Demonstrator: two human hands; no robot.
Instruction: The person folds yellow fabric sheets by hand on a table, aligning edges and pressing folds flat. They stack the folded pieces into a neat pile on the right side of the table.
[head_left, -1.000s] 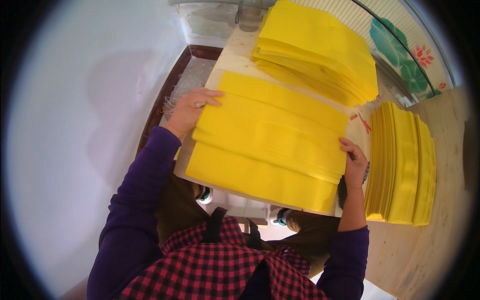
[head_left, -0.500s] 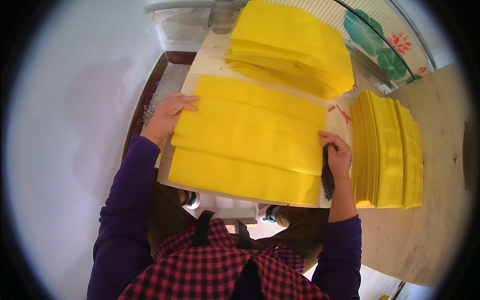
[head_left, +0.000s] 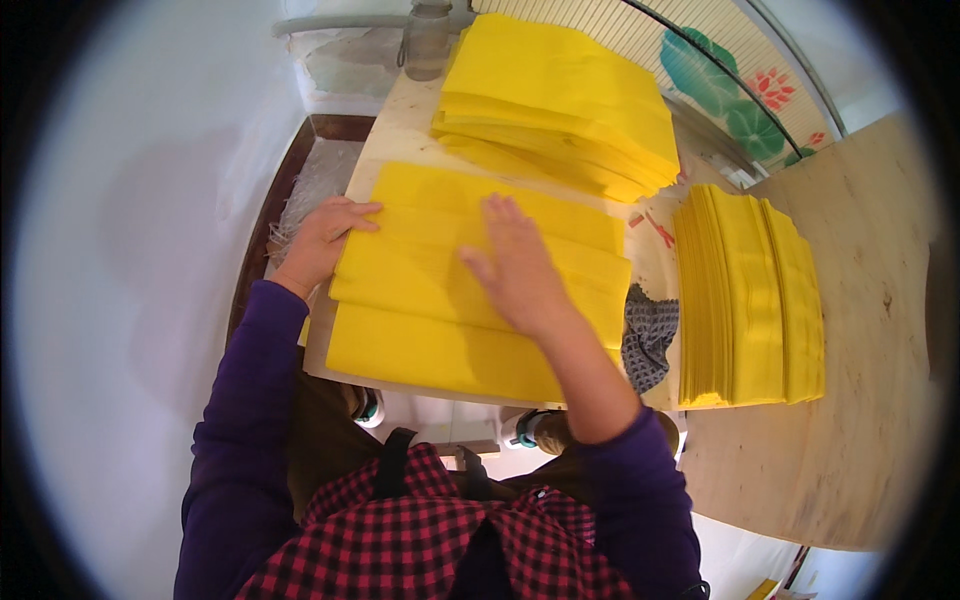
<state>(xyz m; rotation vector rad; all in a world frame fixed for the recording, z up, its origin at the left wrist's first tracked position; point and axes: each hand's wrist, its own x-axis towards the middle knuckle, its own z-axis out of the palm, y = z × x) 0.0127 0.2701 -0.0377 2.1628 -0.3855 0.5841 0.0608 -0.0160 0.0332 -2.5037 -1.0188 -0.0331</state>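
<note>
A yellow fabric sheet [head_left: 440, 345], folded into overlapping bands, lies flat on the wooden table in front of me. At its left edge is my left hand [head_left: 322, 240], fingers over the top of the fold and gripping the edge; its underside is hidden. My right hand [head_left: 515, 265] is open over the middle of the sheet, palm down, fingers stretched toward the far side and thumb apart. It holds nothing. Whether the palm presses on the fabric or hovers just above, I cannot tell.
A tall stack of yellow fabric [head_left: 560, 90] stands at the back. Another yellow stack [head_left: 750, 300] is on the right. Between it and the sheet lies a grey patterned cloth [head_left: 650, 335], with red scraps [head_left: 658, 230] beyond. A grey bottle [head_left: 427, 45] stands at the far left corner.
My right hand has left the sheet's right edge and moved left onto its middle, its fingers opening out. The grey cloth is now uncovered. My left hand stays at the left edge.
</note>
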